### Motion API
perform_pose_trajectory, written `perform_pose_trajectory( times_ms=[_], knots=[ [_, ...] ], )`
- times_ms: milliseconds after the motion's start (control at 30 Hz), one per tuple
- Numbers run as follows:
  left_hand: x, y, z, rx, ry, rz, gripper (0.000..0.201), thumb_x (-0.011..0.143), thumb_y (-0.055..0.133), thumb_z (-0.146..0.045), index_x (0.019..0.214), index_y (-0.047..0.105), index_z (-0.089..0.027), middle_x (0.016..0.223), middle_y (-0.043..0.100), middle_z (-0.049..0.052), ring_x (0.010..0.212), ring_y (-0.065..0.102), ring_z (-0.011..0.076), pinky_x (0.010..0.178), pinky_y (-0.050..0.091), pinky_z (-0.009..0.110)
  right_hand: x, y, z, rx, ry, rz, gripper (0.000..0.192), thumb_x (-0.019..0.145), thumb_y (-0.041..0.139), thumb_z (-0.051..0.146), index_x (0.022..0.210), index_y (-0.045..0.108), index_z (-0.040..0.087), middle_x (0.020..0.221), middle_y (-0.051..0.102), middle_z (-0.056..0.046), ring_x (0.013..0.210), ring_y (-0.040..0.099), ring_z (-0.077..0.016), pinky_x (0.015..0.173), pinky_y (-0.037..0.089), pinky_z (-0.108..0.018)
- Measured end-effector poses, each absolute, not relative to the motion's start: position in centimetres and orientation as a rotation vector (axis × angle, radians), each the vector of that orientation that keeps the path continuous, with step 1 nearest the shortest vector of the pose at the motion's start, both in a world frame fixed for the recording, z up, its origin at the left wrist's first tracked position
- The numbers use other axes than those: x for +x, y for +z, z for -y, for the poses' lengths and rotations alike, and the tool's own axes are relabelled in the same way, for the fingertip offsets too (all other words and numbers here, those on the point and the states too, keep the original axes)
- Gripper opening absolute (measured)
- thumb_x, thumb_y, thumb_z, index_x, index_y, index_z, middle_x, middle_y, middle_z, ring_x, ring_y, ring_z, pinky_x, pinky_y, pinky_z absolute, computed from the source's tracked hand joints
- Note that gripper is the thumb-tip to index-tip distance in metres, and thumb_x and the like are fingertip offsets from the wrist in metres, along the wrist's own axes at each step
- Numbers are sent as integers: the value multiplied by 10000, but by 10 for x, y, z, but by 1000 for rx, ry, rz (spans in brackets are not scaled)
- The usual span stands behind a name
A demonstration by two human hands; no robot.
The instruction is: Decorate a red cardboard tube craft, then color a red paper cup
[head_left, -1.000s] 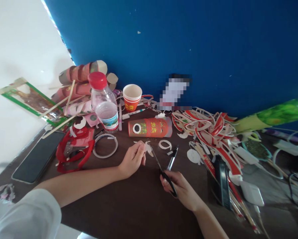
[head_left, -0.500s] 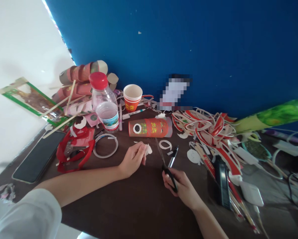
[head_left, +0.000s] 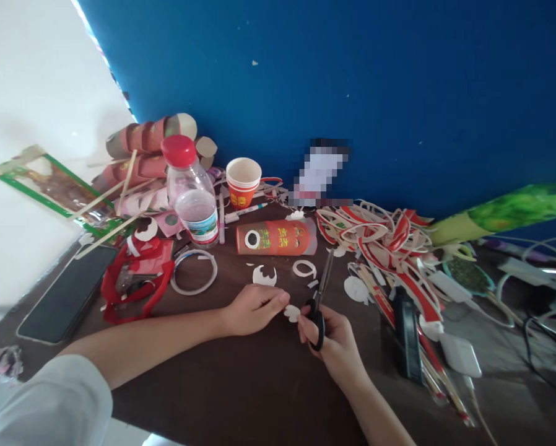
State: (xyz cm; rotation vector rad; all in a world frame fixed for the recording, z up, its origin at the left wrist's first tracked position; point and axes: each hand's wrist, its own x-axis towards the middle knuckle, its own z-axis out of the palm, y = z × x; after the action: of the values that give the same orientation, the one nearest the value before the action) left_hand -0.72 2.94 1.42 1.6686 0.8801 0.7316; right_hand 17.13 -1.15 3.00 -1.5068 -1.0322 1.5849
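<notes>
Right fingers (head_left: 304, 328) holding one pair of scissors (head_left: 322, 288), left fingers (head_left: 277, 302) by one cutout (head_left: 291, 313)

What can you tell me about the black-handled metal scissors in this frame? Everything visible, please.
The black-handled metal scissors have slim, dark grey blades and black, plastic-looking finger loops. The person's right-hand grip wraps the loops, partly hiding them. The blades point away from the person, leaning slightly right, over the dark brown tabletop; how far they are open is hard to tell. The loops sit just right of a small white paper cutout.
</notes>
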Motion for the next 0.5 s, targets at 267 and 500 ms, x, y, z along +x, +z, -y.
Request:
perform_pose_trajectory(
  times_ms=[267, 500],
  knots=[
    [-7, 18, -27, 1545, 789, -881, 327, 937, 431, -423, 776, 562, -171, 649, 505, -25, 601, 444, 100, 581, 351, 219, 170, 32, 13, -1499, 1593, 1011, 461, 675, 716, 595, 753, 579, 162, 467, 538, 43, 312, 292, -32, 325, 141, -194],
    [-5, 12, -27, 1349, 932, -941, 355, 950, 373, -493, 751, 416, -202, 537, 451, -60, 493, 424, 91, 521, 347, 218, 180, 39, 15, -1470, 1823, 1268, 578, 716, 562, 734, 664, 564, 158, 424, 544, -4, 347, 287, -53, 367, 148, -215]
  ],
)
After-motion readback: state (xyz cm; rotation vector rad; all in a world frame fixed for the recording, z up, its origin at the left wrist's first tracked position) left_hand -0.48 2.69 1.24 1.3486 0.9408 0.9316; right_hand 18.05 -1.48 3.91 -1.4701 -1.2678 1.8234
